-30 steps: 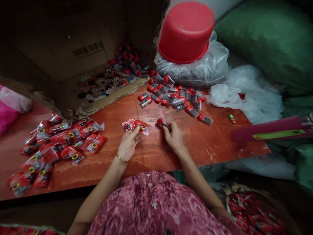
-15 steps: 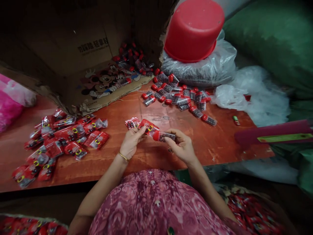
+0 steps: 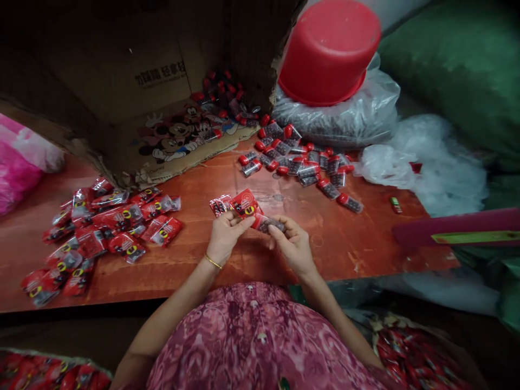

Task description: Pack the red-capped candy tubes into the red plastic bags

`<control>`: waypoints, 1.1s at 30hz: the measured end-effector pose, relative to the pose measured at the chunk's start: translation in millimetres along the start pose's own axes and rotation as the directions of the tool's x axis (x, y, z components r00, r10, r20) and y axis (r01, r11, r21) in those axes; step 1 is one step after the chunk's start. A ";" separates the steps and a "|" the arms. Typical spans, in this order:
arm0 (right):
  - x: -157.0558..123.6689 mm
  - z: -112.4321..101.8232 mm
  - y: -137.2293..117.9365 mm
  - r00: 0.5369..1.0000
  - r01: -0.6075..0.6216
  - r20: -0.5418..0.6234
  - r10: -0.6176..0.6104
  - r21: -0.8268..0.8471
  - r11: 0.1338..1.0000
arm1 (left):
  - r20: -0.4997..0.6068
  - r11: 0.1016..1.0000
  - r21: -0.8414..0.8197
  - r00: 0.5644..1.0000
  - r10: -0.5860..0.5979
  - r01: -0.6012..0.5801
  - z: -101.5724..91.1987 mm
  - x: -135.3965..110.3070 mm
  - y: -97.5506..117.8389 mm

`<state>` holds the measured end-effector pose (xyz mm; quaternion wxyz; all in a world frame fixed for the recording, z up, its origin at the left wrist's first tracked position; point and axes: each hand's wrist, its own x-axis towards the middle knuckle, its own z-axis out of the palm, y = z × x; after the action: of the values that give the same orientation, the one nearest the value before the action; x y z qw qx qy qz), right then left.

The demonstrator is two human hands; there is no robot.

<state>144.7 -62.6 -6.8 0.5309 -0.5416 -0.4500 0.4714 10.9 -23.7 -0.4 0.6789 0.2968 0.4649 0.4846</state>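
Between thumb and fingers, my left hand (image 3: 227, 238) grips a red printed plastic packet (image 3: 247, 201). My right hand (image 3: 296, 248) pinches a small clear tube (image 3: 267, 223) with dark contents, its capped end pointing left into the packet's near end. How deep the tube sits in the packet is partly hidden by my fingers. Flat red packets (image 3: 220, 205) lie on the table just beyond my left fingers. Farther off, a loose pile of red-capped tubes (image 3: 309, 168) is spread on the table. Over to the left lies a heap of filled red packets (image 3: 117, 216).
A torn cardboard box (image 3: 162, 173) lies open towards me, with more tubes inside. Behind the tube pile, a red tub (image 3: 329, 54) rests upside down on a clear plastic bag (image 3: 337, 122). A small green-and-white item (image 3: 395, 205) and a magenta bar (image 3: 418, 227) are at the right.
My right hand has moved left with the tube, bringing its red cap into the packet's end. The packet has tilted up slightly in my left hand. The view has shifted a little.
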 end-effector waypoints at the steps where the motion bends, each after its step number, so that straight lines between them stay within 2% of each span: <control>1: 0.5 1.2 0.7 1.000 0.001 -0.029 -0.001 0.001 1.000 | -0.007 1.000 -0.002 1.000 -0.017 0.017 0.5 -0.5 -2.4; 4: 2.0 3.6 2.4 0.998 0.002 -0.057 -0.002 -0.005 1.000 | -0.032 0.997 -0.041 0.998 -0.059 0.058 1.5 -1.0 -6.9; 8: 4.1 9.1 6.6 0.997 -0.039 0.072 0.039 0.004 0.999 | -0.074 0.990 -0.131 0.995 -0.063 0.053 2.4 1.7 -7.5; 12: 7.6 23.1 11.6 0.999 -0.042 -0.005 0.042 0.048 0.998 | -0.078 0.980 -0.178 0.992 -0.099 0.083 5.6 5.2 -8.3; 15: 9.0 32.6 12.8 0.999 -0.043 -0.007 0.044 0.074 0.996 | -0.067 0.960 -0.264 0.991 -0.119 0.097 8.0 5.2 -9.0; 21: 12.1 33.0 13.6 0.997 -0.080 0.031 0.077 0.091 0.993 | 0.026 0.968 -0.225 0.993 -0.112 0.114 2.5 6.5 -9.9; 24: 15.7 27.0 14.0 0.987 -0.108 0.130 0.093 0.119 0.987 | 0.071 0.977 -0.172 0.991 -0.117 0.127 -5.4 11.0 -6.1; 27: 15.7 22.6 13.7 0.969 -0.134 0.228 0.098 0.148 0.980 | 0.060 0.971 -0.182 0.987 -0.148 0.156 -10.4 12.6 -1.5; 29: 14.1 22.3 14.3 0.969 -0.131 0.228 0.096 0.144 0.981 | 0.070 0.963 -0.204 0.984 -0.166 0.177 -10.3 10.5 -1.3; 33: 15.7 25.1 21.6 0.981 -0.087 0.179 0.068 0.101 0.991 | 0.159 0.934 -0.240 0.960 -0.230 0.264 -7.9 3.1 -6.2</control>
<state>122.0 -43.9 -28.8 0.4989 -0.4858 -0.4472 0.5613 6.2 -23.4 -9.9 0.7959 0.1751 0.3867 0.4318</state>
